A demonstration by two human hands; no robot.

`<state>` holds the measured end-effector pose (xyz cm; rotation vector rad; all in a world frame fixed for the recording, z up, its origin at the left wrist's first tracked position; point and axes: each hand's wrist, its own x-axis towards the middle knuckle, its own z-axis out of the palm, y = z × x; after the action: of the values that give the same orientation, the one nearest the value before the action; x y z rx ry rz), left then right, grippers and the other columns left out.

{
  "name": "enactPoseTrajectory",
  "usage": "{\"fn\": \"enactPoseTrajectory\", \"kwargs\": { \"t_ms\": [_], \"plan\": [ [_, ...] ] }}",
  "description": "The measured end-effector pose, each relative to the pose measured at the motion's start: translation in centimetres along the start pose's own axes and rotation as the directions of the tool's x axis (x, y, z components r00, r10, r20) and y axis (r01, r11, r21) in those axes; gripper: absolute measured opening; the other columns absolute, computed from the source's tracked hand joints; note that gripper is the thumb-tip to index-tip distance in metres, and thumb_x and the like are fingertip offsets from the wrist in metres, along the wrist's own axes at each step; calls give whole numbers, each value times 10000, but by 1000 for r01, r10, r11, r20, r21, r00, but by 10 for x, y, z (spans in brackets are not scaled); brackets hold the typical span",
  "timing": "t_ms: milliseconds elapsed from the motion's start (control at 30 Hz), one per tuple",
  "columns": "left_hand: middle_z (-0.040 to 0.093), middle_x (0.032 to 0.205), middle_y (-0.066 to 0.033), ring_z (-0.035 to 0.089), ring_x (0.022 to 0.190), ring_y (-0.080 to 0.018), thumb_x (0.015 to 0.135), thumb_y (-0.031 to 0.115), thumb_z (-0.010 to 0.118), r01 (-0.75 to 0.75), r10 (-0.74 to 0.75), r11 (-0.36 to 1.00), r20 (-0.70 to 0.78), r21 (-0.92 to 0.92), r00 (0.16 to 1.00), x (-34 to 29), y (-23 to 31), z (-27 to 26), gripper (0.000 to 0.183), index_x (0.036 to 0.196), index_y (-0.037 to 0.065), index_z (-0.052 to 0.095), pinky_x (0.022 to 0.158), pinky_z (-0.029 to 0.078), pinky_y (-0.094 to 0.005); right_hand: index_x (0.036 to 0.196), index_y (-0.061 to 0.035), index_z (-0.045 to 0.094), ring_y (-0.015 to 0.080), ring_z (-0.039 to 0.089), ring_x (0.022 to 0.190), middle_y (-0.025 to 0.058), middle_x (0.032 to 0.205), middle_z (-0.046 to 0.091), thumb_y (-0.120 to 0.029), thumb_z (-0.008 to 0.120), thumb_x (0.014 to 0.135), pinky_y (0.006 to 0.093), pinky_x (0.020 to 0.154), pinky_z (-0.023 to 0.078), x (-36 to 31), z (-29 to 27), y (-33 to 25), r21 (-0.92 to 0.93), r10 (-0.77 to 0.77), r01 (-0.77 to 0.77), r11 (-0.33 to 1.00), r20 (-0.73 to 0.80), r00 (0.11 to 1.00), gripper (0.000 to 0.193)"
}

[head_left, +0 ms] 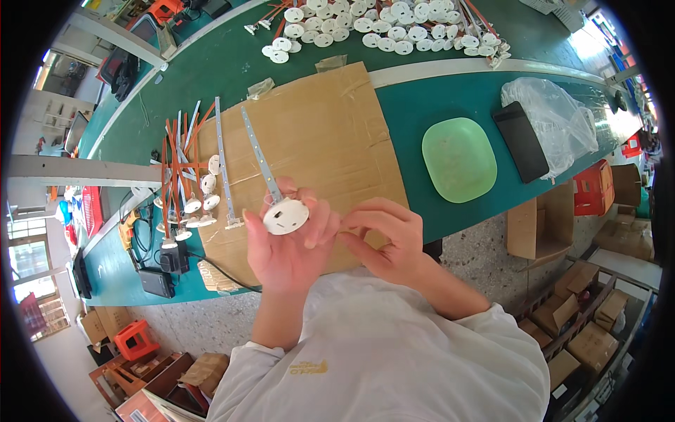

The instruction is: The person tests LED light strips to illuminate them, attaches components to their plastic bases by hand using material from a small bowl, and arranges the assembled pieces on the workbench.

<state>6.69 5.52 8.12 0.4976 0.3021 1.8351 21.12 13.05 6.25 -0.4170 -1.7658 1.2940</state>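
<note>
My left hand (275, 257), palm up, grips a round white disc (287, 216) with small slots in its face. A narrow perforated metal strip (259, 151) runs from the disc away from me. Close to the left fingertips, my right hand (390, 239) is closed in a pinch; whatever its fingers hold is too small to make out. Both hands are above the near part of a flat cardboard sheet (316, 133). Another perforated metal strip (222, 155) lies on the sheet to the left, its small foot towards me.
Orange and metal strips with white discs (192, 205) are heaped at the left. Many similar discs (401, 32) lie along the far bench. Right of the cardboard are a green tray (460, 160), a black flat device (521, 141) and a clear plastic bag (555, 116). A black adapter (174, 258) sits left.
</note>
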Motion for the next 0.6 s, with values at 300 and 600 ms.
{"fn": "enactPoseTrajectory", "kwargs": {
  "t_ms": [300,600],
  "plan": [
    [612,1108,-31,480,734,-111,955,561,537,49,-36,966,57,-253,998,-3,2,12,582,1278,86,449,667,325,-300,918,-21,711,202,597,631,77,855,677,37,812,671,289,522,453,-4,7,2,-135,-324,309,941,-102,941,273],
    [599,1091,-34,468,735,-115,945,567,557,83,-69,943,56,-322,996,-4,-2,11,600,1274,77,445,662,351,-305,944,-50,709,207,575,677,59,858,658,43,817,666,283,564,436,-4,4,-2,-220,-407,380,899,-95,908,313]
  ]
}}
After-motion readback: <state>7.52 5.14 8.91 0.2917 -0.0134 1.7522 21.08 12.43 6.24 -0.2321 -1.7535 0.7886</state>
